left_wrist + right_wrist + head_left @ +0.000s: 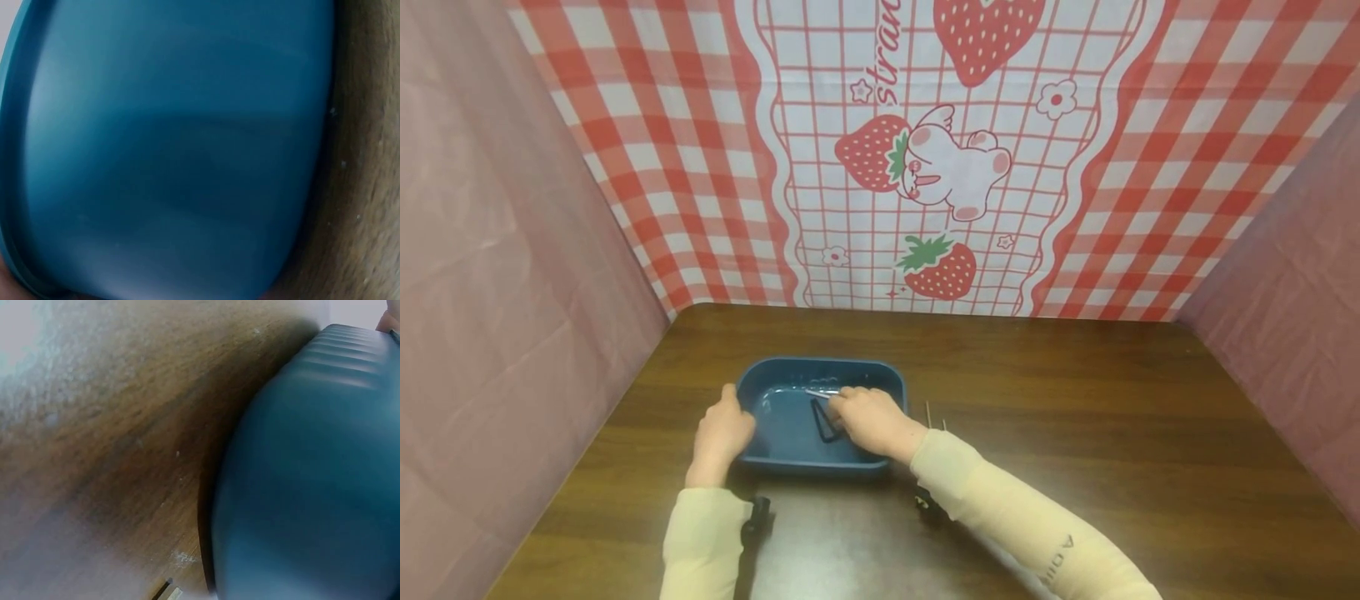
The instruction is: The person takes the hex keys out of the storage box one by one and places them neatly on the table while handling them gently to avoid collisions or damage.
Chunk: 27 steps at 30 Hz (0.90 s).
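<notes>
A dark blue rectangular basin [797, 467] with rounded corners sits on the wooden table. My left hand [722, 429] grips its left rim; the basin's outer wall [181, 150] fills most of the left wrist view. Over the right half of the basin, my right hand [872, 421] reaches in with curled fingers. At its fingertips is a black angular loop [822, 423], which the hand partly covers. Beside those fingers shows a thin silvery rod [820, 393]. Whether rod and loop are one thing, I cannot tell. The right wrist view shows the basin's outside [312, 481], not the fingers.
Thin gold-coloured sticks [928, 413] show just right of the basin, partly behind the right wrist. The brown wooden table [1075, 417] extends to the right. A red-and-white checked cloth [715, 167] hangs at the back, with pink cloths [512, 250] at both sides.
</notes>
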Available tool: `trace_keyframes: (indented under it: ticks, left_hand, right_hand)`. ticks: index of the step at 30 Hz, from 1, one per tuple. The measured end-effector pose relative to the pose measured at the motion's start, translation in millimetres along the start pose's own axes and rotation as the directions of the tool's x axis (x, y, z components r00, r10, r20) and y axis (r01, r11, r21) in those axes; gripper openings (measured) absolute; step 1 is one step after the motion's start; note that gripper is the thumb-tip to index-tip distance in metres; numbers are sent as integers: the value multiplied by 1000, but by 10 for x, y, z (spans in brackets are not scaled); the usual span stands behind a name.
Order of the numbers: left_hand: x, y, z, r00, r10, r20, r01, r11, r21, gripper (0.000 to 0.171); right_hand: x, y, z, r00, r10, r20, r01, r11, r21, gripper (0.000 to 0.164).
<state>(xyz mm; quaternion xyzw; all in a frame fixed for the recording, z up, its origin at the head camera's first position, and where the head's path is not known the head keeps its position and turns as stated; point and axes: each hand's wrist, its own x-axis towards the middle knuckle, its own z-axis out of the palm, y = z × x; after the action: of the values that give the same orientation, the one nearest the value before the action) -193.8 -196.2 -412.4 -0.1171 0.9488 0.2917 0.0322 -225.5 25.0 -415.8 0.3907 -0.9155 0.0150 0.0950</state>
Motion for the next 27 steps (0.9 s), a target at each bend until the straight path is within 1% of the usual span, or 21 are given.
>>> trace_keyframes:
  ticks: [8,17,21,27]
  left_hand:
    - [-2,0,-4,1000,0,6,0,1000,1,60]
    - [-2,8,-13,1000,5,-4,-5,1000,-7,59]
    - [-18,15,-21,1000,2,-5,-2,1000,-7,59]
    - [-30,14,-21,1000,1,-2,-1,1000,-2,60]
  right_hand:
    - [-8,8,-13,1000,28,-13,-27,999,43,6]
    - [-21,47,-43,996,65,-68,-59,995,84,7]
    - [-39,55,-58,995,84,-48,-79,991,106,12]
    - [-73,75,-71,993,122,-5,-118,971,207,16]
